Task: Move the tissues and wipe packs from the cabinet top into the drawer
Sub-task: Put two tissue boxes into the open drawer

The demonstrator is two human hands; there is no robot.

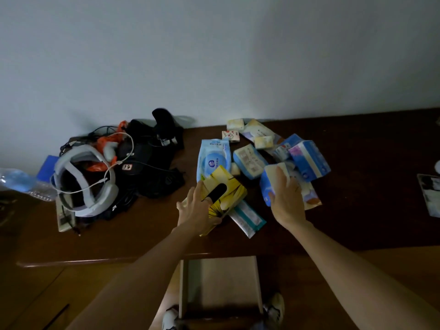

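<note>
A dim view down onto a dark wooden cabinet top (pixel 345 210); the left hand (pixel 198 208) lies on a yellow tissue box (pixel 228 194), fingers spread, one fingertip in its black slot; the right hand (pixel 284 198) closes its fingers around a blue-and-white tissue pack (pixel 273 177), partly hiding it; more packs (pixel 309 158) crowd behind, labels unreadable; the open drawer (pixel 221 282) sits below, its lower end cut off; a tangle of headsets and cables (pixel 107 170) lies left, murky.
</note>
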